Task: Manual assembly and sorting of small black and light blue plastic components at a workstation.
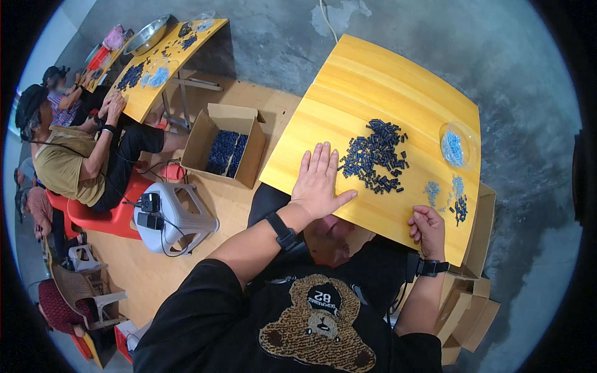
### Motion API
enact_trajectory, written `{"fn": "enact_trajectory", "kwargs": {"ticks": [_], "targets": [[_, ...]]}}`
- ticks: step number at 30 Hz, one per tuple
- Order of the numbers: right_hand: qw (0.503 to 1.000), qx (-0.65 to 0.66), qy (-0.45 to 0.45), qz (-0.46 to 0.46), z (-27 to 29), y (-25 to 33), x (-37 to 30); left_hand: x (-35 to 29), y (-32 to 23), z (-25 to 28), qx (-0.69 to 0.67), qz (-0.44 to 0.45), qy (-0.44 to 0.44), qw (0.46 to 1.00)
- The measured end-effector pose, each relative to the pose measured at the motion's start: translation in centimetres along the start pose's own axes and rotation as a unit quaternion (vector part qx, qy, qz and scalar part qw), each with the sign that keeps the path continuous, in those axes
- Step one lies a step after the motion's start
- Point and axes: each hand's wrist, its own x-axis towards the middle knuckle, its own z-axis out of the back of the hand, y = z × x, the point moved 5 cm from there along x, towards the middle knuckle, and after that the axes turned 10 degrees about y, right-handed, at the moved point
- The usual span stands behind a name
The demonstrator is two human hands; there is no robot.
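Note:
My left hand (318,178) lies flat on the yellow wooden table (336,81), its fingers stretched out and the thumb apart. Just right of its fingertips spreads a pile of small dark tube-shaped pieces (373,155). My right hand (428,229) is at the table's near edge with its fingers curled in and pressed together. Whether anything small is pinched there, I cannot make out. Beyond it lie tiny light-blue pieces (432,191) and a small cluster of dark pieces (460,208). A clear round dish (445,144) holding light-blue pieces stands near the right edge.
Cardboard boxes (463,311) stand under the table's right side. Left of the table are an open carton (249,163) of dark pieces and a grey plastic stool (158,229) with cabled black devices. Seated people (68,155) work at another yellow table (140,102).

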Motion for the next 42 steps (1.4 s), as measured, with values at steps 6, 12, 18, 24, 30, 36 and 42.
{"fn": "enact_trajectory", "kwargs": {"ticks": [6, 12, 18, 24, 30, 36, 42], "targets": [[1.000, -0.011, -0.003, -0.004, 0.22, -0.50, -0.12, -0.15, -0.01, -0.01, 0.002, 0.001, 0.007, 1.000], [1.000, 0.002, -0.003, -0.013, 0.05, -0.20, -0.01, -0.06, 0.08, -0.11, 0.006, -0.002, -0.005, 1.000], [1.000, -0.002, 0.001, -0.011, 0.17, -0.41, 0.06, -0.07, 0.12, -0.10, 0.001, 0.002, 0.005, 1.000], [1.000, -0.004, -0.007, -0.013, 0.30, -0.45, 0.00, -0.12, -0.07, 0.07, 0.000, 0.003, 0.013, 1.000], [1.000, 0.000, 0.012, -0.015, 0.28, -0.28, -0.03, -0.05, -0.15, -0.01, 0.002, 0.002, 0.012, 1.000], [1.000, -0.010, 0.012, -0.026, 0.04, -0.35, 0.16, -0.11, 0.06, -0.07, -0.002, 0.000, 0.010, 1.000], [0.999, -0.033, -0.010, -0.025, -0.31, -0.28, -0.07, -0.11, 0.05, -0.15, -0.002, 0.001, 0.001, 1.000]]}}
